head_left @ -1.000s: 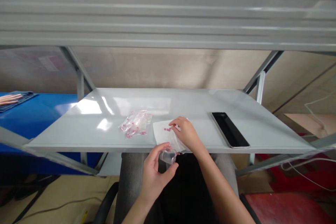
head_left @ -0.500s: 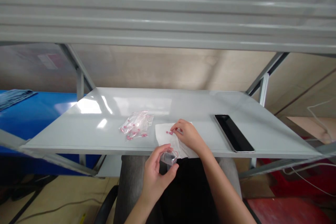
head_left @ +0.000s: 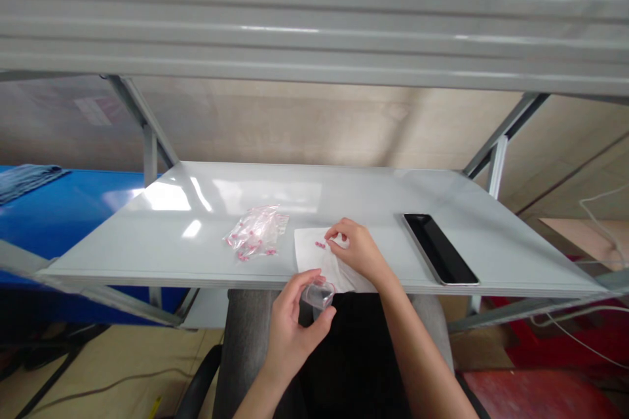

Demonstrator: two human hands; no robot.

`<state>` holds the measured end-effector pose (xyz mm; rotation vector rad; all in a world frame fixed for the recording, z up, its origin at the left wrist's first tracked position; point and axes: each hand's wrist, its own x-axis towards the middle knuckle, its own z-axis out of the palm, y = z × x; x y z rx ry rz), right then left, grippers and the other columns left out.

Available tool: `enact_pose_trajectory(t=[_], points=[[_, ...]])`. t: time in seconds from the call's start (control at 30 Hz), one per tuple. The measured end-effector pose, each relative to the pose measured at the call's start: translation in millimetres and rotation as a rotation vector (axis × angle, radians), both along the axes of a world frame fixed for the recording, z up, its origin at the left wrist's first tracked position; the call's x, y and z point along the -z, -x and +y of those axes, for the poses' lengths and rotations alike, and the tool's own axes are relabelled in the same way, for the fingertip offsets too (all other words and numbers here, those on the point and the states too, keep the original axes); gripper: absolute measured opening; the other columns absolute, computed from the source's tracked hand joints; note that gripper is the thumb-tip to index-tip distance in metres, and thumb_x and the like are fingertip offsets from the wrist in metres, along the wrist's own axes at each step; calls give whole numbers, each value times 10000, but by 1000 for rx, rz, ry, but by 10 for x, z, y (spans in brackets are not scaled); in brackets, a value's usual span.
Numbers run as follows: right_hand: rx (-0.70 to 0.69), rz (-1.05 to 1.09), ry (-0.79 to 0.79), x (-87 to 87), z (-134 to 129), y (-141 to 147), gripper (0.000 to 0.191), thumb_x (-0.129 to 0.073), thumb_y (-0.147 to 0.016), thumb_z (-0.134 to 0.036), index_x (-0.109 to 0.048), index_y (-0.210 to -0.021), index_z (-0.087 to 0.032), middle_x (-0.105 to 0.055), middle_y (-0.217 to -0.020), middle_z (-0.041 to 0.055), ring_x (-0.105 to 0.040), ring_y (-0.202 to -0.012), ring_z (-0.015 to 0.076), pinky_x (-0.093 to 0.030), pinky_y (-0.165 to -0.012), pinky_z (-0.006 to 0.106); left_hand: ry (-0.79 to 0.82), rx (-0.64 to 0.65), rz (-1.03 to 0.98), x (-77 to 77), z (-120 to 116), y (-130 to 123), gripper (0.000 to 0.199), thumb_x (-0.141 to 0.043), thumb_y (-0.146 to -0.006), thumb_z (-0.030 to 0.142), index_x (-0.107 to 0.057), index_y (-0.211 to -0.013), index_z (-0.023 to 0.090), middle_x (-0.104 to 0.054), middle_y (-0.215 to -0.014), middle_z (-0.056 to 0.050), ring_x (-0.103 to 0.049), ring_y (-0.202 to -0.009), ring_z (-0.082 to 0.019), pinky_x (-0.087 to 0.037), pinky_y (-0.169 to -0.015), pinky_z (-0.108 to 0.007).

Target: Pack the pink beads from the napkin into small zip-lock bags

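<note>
My left hand [head_left: 299, 317] is closed around a small clear plastic cup [head_left: 318, 294] with a reddish line at its rim, held just in front of the table edge. A white paper sheet [head_left: 307, 258] lies at the front of the table, with a few small pink beads [head_left: 320, 245] in a short row on it. Over the paper, my right hand [head_left: 354, 249] is bent, with thumb and forefinger slightly apart beside the beads. Nothing shows between those fingertips. Left of the paper lies a clear plastic bag [head_left: 258, 232] with pink pieces in it.
A black tablet or large phone [head_left: 439, 249] lies to the right on the pale grey table [head_left: 363, 190]. A ribbed grey panel [head_left: 314, 19] spans above. A blue surface [head_left: 88, 203] with folded denim-like cloth [head_left: 29, 180] stands at left. Metal struts frame both table sides.
My right hand has moved slightly up and right, away from the beads. The paper and beads have shifted a little to the right. My left hand still holds the cup.
</note>
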<state>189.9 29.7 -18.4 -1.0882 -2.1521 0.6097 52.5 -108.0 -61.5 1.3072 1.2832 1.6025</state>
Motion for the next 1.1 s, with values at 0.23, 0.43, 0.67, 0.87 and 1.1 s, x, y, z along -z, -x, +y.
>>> enact_pose_trajectory(t=[0.23,0.43,0.67,0.87,1.1], points=[[-363,198,127,-402,-427,-147,66,-689,-837,-164,-726,-846,-218,-665,-864,15,-623,-827,166,-494,-842,317,24,-2,18,-50,16,1,409,-727,-750,219,-659,-1152,197,-736,-1114,-82,-701,-1048,-244,-576,-936,-345],[-375,168,141,-398,-469,-149,107,-697,-844,-145,-771,-844,-222,-644,-887,24,-626,-885,174,-479,-900,328,0,23,21,-18,26,27,403,-729,-776,211,-647,-1170,204,-728,-1147,-83,-697,-1067,-239,-571,-944,-331],[123,82,35,-50,-145,-43,70,-707,-795,-124,-750,-779,-176,-688,-760,47,-581,-707,184,-447,-698,309,4,14,58,-14,20,29,401,-727,-771,210,-658,-1165,203,-741,-1039,-67,-713,-987,-223,-567,-934,-336],[131,27,27,132,-82,73,79,-728,-757,-117,-739,-714,-182,-671,-724,43,-581,-701,190,-438,-711,318,1,33,65,-10,28,33,405,-716,-780,180,-648,-1177,219,-730,-1061,-59,-704,-1004,-215,-566,-924,-320],[127,108,13,-127,-295,-19,96,-679,-780,-100,-731,-770,-180,-646,-723,24,-566,-684,169,-433,-658,285,-1,41,71,-11,21,31,408,-715,-782,168,-642,-1179,233,-733,-1047,-43,-703,-986,-202,-560,-928,-312]])
